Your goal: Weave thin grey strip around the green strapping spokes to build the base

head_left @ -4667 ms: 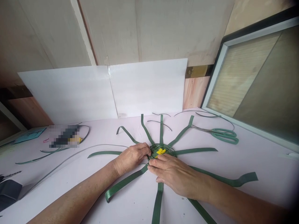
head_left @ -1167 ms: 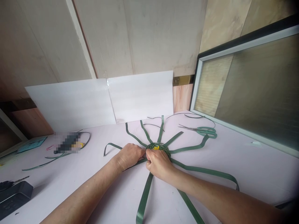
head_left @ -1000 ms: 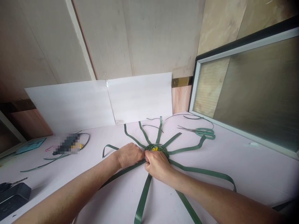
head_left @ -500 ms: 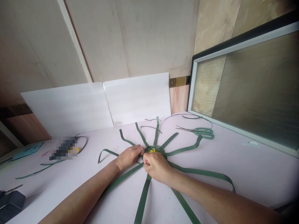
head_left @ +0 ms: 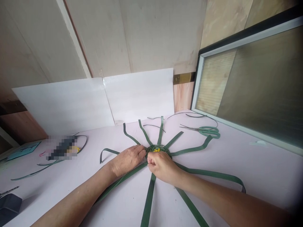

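Note:
A round woven green base (head_left: 168,150) lies on the table, with yellow pieces (head_left: 157,150) at its centre. Flat green strips (head_left: 148,198) spread from it on all sides, several with bent ends. My left hand (head_left: 129,160) is closed at the base's left edge, thumb and fingers together on the weave. Against the near side of the weave, my right hand (head_left: 163,165) is curled into a fist, thumb side toward the left hand. What sits inside that fist is hidden. Both hands cover part of the base.
Green-handled scissors (head_left: 209,131) lie at the right rear, near thin dark strands (head_left: 155,126). White panels (head_left: 139,97) lean on the back wall; a framed pane (head_left: 255,82) stands right. At left are a blurred dark item (head_left: 62,148), a teal sheet (head_left: 23,151) and a dark box (head_left: 10,206).
The whole view has shifted slightly. My hands keep nearly the same place at the woven base, the right one still fisted at its near side.

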Tool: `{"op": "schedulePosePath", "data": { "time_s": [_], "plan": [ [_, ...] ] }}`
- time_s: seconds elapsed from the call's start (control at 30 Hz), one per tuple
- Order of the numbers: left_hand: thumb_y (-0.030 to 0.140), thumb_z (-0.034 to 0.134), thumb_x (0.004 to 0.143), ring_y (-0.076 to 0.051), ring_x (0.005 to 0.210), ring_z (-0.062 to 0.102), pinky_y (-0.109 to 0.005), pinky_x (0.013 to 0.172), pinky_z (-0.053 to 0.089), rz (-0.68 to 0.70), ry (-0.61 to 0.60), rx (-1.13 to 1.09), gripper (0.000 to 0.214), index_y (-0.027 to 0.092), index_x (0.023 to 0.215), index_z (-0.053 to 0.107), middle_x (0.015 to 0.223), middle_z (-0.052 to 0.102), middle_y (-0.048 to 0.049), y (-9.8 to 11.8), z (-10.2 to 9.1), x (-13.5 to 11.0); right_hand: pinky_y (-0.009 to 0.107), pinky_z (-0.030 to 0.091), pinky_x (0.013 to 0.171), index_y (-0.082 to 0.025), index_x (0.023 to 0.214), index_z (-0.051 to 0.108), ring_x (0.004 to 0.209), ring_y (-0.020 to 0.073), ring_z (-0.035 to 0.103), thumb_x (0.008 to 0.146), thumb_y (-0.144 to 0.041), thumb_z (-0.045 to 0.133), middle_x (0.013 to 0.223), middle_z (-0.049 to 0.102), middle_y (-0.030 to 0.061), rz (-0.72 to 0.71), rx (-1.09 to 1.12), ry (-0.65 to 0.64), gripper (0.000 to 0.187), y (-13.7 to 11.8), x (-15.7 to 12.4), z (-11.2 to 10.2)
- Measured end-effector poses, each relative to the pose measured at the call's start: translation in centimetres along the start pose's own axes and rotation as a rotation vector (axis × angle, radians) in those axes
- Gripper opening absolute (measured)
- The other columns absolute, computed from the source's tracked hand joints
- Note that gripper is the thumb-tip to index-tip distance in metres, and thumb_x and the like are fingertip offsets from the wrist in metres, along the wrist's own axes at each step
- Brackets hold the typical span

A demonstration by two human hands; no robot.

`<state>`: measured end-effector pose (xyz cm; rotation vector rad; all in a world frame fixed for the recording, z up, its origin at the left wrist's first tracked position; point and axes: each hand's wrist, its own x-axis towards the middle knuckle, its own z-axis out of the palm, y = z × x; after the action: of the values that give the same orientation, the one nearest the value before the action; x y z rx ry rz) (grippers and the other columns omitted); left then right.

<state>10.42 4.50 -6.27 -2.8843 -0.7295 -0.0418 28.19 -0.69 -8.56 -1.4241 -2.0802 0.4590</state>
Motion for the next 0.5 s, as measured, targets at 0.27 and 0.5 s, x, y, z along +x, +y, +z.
{"op": "schedulePosePath", "data": {
  "time_s": [0.27, 0.5],
  "plan": [
    [0.015, 0.040, 0.094, -0.010, 0.074, 0.052, -0.021, 0.067, 0.046, -0.028, 0.198, -0.449, 0.015, 0.017, 0.099, 0.054, 0.093, 0.051, -0.0027, -1.1, 2.8, 0.5, 0.023, 0.020, 0.052, -0.019, 0.058, 0.038, 0.048, 0.0085, 0.030, 0.068, 0.002, 0.051, 0.048, 0.034, -0.0093, 0.020, 0.022, -0.006, 0.026, 0.1, 0.2, -0.3],
    [0.008, 0.049, 0.083, -0.010, 0.079, 0.056, -0.021, 0.073, 0.047, -0.048, 0.106, -0.875, 0.013, 0.015, 0.084, 0.059, 0.087, 0.057, -0.0004, -2.3, 2.8, 1.5, 0.023, 0.022, 0.052, -0.018, 0.057, 0.044, 0.051, 0.0090, 0.036, 0.073, -0.002, 0.055, 0.051, 0.039, -0.0077, 0.078, 0.024, 0.006, 0.025, -0.1, 0.7, 0.0]
  ]
}}
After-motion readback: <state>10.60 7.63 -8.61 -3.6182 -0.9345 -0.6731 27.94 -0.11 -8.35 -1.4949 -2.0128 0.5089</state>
